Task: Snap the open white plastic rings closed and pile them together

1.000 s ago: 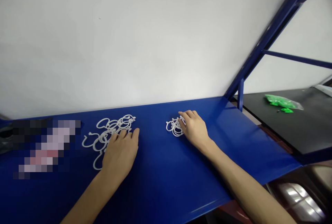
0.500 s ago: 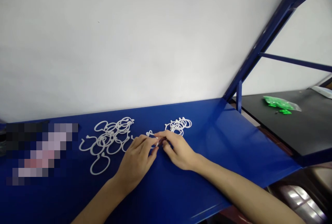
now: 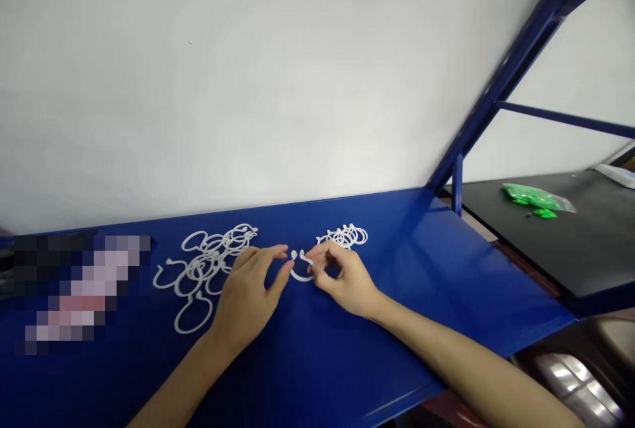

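Note:
A white plastic shower curtain ring (image 3: 301, 277) stands between my hands, its gap facing up and a knob on one end. My right hand (image 3: 344, 279) pinches it at its right side between thumb and fingers. Close to its left side is my left hand (image 3: 253, 286), thumb and index finger apart; whether the thumb tip touches the ring I cannot tell. Left of my hands lies a loose heap of white rings (image 3: 191, 314), several with gaps apart. Behind my right hand sits a smaller, tighter cluster of white rings (image 3: 358, 236).
The blue table (image 3: 397, 269) meets a white wall (image 3: 297, 84). Blurred-out items (image 3: 94, 282) lie at the left. To the right rises a blue metal frame (image 3: 501, 77), beyond it a black table (image 3: 555, 249) with a bag of green pieces (image 3: 536, 198).
My hands have moved apart. The left hand has shifted left and its fingers have spread, while the right hand keeps the ring, which now shows more fully.

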`<state>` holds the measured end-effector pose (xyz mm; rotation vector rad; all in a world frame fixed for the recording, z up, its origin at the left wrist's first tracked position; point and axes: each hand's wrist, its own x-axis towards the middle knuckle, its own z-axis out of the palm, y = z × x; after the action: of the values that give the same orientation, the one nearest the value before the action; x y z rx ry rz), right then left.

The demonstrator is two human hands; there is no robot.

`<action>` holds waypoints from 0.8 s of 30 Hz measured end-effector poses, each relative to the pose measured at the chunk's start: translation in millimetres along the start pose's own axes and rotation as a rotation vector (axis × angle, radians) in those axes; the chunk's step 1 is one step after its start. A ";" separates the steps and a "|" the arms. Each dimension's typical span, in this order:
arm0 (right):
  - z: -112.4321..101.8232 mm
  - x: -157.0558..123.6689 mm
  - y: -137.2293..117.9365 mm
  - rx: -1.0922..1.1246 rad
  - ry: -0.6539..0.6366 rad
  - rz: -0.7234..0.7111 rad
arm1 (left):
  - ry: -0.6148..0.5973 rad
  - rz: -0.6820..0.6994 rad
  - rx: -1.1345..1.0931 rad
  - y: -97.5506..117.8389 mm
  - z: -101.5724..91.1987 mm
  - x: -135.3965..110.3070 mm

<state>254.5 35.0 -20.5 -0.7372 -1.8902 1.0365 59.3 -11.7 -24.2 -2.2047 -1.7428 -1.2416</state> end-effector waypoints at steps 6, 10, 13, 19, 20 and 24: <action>0.3 -1.9 0.0 -0.132 -0.019 -0.100 | -0.227 -0.196 -0.263 0.9 -2.8 5.8; 1.1 -4.7 2.3 -0.195 -0.039 -0.173 | -0.194 -0.169 -0.281 7.1 -1.6 2.0; 1.4 -7.7 3.1 -0.220 -0.043 -0.240 | -0.133 -0.056 -0.223 8.3 2.0 -4.9; 3.1 -11.0 6.7 -0.265 -0.083 -0.322 | -0.105 0.135 -0.078 6.1 7.6 -13.2; 2.8 -9.9 7.6 -0.280 -0.083 -0.325 | -0.123 0.143 -0.056 5.9 7.1 -12.2; -5.0 0.5 10.6 -0.434 -0.040 -0.340 | -0.232 0.140 0.125 3.8 -1.3 -2.4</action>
<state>259.7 42.4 -28.0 -0.6029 -2.2100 0.4353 61.6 -15.6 -23.2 -2.4287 -1.6520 -0.8528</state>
